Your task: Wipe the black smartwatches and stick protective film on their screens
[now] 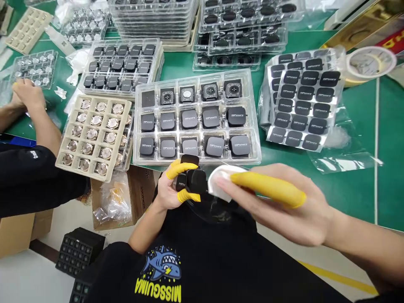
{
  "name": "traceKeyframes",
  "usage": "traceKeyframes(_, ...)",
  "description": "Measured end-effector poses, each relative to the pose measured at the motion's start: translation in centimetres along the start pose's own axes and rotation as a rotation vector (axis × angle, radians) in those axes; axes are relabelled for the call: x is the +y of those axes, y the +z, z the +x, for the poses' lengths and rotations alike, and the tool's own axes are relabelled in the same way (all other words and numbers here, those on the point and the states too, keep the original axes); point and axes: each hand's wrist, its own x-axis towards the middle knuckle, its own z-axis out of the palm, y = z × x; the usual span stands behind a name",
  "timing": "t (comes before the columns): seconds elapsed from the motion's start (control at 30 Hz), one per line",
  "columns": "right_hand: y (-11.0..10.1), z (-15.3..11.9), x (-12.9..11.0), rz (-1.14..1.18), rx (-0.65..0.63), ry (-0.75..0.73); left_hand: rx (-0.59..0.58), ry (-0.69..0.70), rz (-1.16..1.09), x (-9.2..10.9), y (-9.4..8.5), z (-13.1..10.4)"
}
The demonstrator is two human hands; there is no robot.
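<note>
Yellow finger covers are on both hands. My left hand (172, 189) grips a black square watch piece (196, 181) between thumb and finger, just below the front edge of a clear tray (202, 162). My right hand (284, 202) pinches a white cloth or pad (224, 179) close to the right side of that piece. In the tray's compartments sit square watch parts; the lower rows carry dark printed covers (189, 119), while several in the top row show round sensor backs (211, 90). One top-left compartment holds a plain dark square (148, 99).
Printed label sheets (303, 97) and a tape roll (370, 63) lie right. A beige tray of round watches (92, 134) and a dark-piece tray (120, 65) stand left. Stacked trays (153, 21) are behind. Another person's hands (28, 94) work far left. A carton (139, 193) sits below.
</note>
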Motion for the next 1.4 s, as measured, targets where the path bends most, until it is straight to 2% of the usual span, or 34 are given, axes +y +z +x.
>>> traceKeyframes(0.1,-0.2,2.1,-1.5,-0.085,0.015,-0.248,-0.038,0.006,0.008,0.4,0.1,0.2)
traceKeyframes(0.23,-0.5,4.9,-2.1,-0.183,-0.072,-0.388,-0.092,0.093,0.024,0.7,-0.1,0.7)
traceKeyframes(0.37,-0.4,5.9,-1.5,-0.336,-0.072,-0.512,-0.110,0.166,0.085,0.3,-0.8,1.1)
traceKeyframes(0.5,-0.2,6.7,-1.0,-0.478,-0.033,-0.491,-0.053,0.189,0.087,-0.1,-1.2,0.9)
traceKeyframes(0.6,-0.6,7.1,-1.0,-0.527,-0.009,-0.449,0.000,0.151,0.038,0.2,-1.2,0.9)
traceKeyframes(0.73,-1.9,6.4,-0.8,-0.474,0.029,-0.401,0.032,0.067,-0.031,1.4,-1.4,1.6)
traceKeyframes(0.9,-3.2,4.7,-0.4,-0.386,0.143,-0.230,0.087,0.070,-0.034,2.6,-1.8,3.3)
traceKeyframes(1.07,-3.7,6.4,-1.0,-0.288,0.111,-0.365,0.069,0.049,-0.085,2.7,-1.1,4.6)
traceKeyframes(1.17,-4.2,8.4,-1.2,-0.267,0.011,-0.432,0.049,0.075,-0.083,2.7,-0.7,5.5)
traceKeyframes(1.23,-4.6,9.5,-0.8,-0.303,-0.054,-0.453,0.027,0.105,-0.058,2.8,-0.6,6.2)
traceKeyframes(1.4,-5.5,11.5,1.5,-0.491,-0.069,-0.405,0.040,0.118,0.006,3.0,-1.0,7.9)
